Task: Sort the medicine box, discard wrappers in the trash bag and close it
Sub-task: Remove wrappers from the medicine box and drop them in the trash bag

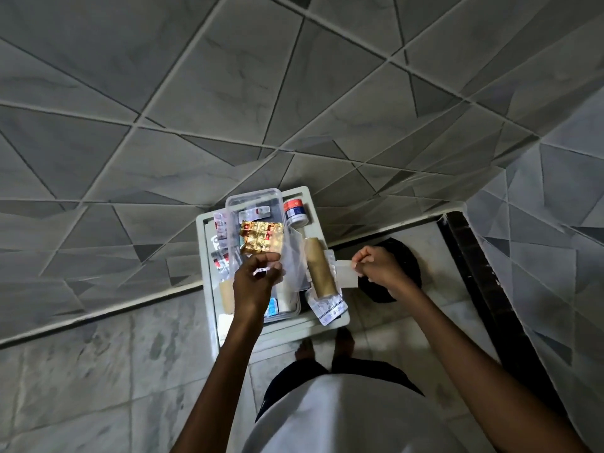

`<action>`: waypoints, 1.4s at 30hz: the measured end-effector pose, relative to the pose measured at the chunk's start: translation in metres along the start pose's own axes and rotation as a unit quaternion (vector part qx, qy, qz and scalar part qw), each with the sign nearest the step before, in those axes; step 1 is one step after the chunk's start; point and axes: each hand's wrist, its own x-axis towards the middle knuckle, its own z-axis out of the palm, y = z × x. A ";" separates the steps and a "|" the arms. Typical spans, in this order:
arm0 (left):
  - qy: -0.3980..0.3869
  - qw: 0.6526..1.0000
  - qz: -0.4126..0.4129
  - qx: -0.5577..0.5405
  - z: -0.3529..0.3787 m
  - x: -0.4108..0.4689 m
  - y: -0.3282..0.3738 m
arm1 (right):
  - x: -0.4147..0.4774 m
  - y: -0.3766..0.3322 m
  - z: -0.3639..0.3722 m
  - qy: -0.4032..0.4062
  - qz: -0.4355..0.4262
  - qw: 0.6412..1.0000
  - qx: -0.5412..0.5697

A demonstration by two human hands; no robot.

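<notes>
Left hand (253, 282) grips gold blister strip (261, 238) over clear box (253, 196); right hand (376, 266) pinches white wrapper (347, 275) past stool edge (343, 317).

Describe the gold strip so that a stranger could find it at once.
Find the white stool by the tiled wall, then the clear box on it. The gold strip is over the box, just beyond the left hand. Only it shines gold; the other strips are silver.

Grey geometric-patterned wall tiles (228, 93); pale marbled floor tiles (81, 371); small white table (209, 223) against wall; dim light.
</notes>
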 end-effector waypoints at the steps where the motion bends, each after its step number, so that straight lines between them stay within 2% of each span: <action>1: -0.008 1.000 0.001 0.004 0.003 0.002 0.000 | -0.003 0.002 -0.005 0.014 -0.002 1.000 0.012; 5: -0.058 0.997 0.016 0.040 0.023 0.014 -0.002 | -0.003 0.017 -0.012 0.077 0.007 0.996 0.032; 9: -0.069 0.996 0.008 0.060 0.035 0.028 -0.002 | 0.005 0.023 0.002 0.046 0.026 0.999 0.007; 14: -0.079 0.995 0.016 0.051 0.047 0.032 0.007 | 0.002 0.015 -0.008 0.100 0.002 0.994 0.054; 20: -0.138 0.987 0.016 0.082 0.108 0.026 0.001 | -0.002 0.036 -0.063 0.152 -0.008 0.987 0.059; 27: -0.153 0.976 0.013 0.157 0.212 0.033 -0.040 | 0.033 0.086 -0.141 0.158 0.022 0.986 0.043; 32: -0.158 0.959 0.011 0.236 0.286 0.069 -0.108 | 0.098 0.144 -0.175 0.161 0.091 0.982 0.034; 34: -0.153 0.953 0.006 0.260 0.314 0.098 -0.155 | 0.137 0.178 -0.172 0.160 0.112 0.980 0.027; 39: -0.100 0.936 -0.033 0.336 0.368 0.172 -0.286 | 0.244 0.281 -0.131 0.184 0.134 0.974 -0.010; 42: -0.104 0.940 -0.067 0.319 0.393 0.219 -0.373 | 0.307 0.342 -0.098 0.198 0.149 0.968 -0.035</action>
